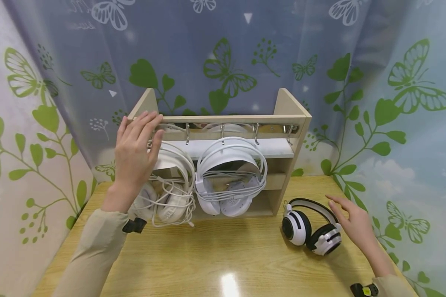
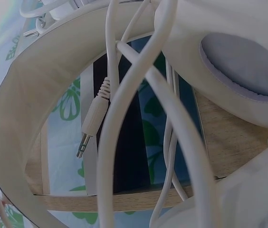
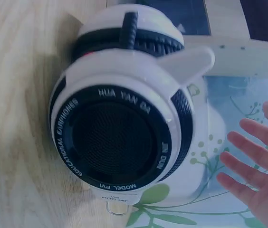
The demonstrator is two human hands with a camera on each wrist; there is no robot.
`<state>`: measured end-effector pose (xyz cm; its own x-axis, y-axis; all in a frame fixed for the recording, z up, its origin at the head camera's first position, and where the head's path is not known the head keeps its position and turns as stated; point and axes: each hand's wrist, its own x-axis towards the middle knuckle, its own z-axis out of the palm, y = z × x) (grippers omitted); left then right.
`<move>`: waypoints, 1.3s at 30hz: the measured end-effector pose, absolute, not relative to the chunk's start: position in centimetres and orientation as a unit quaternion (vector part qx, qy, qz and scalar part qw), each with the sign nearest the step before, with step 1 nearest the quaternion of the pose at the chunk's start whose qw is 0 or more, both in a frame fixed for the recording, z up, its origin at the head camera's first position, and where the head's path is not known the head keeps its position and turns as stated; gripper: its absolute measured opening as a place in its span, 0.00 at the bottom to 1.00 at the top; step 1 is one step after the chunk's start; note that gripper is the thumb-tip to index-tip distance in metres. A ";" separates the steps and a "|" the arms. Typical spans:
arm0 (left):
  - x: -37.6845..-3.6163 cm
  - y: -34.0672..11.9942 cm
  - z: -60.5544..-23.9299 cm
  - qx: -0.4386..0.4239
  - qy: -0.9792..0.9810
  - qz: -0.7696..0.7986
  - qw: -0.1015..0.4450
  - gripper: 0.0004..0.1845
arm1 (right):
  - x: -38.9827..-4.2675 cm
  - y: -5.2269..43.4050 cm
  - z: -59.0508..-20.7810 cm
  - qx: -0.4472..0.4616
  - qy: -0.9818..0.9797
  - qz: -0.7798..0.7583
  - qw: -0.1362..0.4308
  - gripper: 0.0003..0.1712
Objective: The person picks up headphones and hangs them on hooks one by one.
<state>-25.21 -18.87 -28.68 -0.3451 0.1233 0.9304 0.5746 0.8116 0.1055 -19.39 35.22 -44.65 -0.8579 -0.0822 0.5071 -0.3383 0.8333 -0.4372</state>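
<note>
My left hand (image 1: pixel 135 150) rests on the upper left edge of a wooden rack (image 1: pixel 297 111), fingers stretched out. Below it hang white headphones (image 1: pixel 172 206) with a loosely bundled cord; their headband (image 2: pixel 10 109) and audio plug (image 2: pixel 96 114) fill the left wrist view. Beside them hangs a second white pair, the middle headphones (image 1: pixel 238 202), cable wound around it. Black-and-white headphones (image 1: pixel 299 227) lie on the table at the rack's right. My right hand (image 1: pixel 354 225) is spread beside their headband, holding nothing; whether it touches them I cannot tell.
Metal hooks (image 1: pixel 256 134) line the rack's front under its top edge, and two at the right carry no headphones. A white shelf (image 1: pixel 278 148) runs behind them. Patterned curtains (image 1: pixel 223 53) close in the wooden table (image 1: pixel 193 255) at the back and sides.
</note>
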 end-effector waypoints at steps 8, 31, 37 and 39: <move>-25.2 -18.8 -28.6 -0.221 -0.790 -0.215 0.529 0.27 | -21.7 37.3 -44.9 0.098 -0.902 0.375 0.192 0.21; -25.2 -18.8 -28.7 -0.217 -0.793 -0.209 0.529 0.27 | -25.4 41.3 -49.6 -0.009 -0.904 0.427 -0.015 0.37; -25.2 -18.9 -28.7 -0.219 -0.793 -0.208 0.529 0.26 | -25.3 41.6 -50.2 -0.020 -0.905 0.422 -0.048 0.37; -25.2 -19.0 -28.7 -0.219 -0.794 -0.204 0.529 0.25 | -25.3 41.7 -50.3 -0.021 -0.902 0.426 -0.059 0.36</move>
<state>-25.20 -18.99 -28.67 -0.3452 0.1329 0.9291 0.5635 0.8210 0.0920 -25.27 41.75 -50.34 -0.9923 -0.0125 -0.1234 0.0874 0.6355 -0.7671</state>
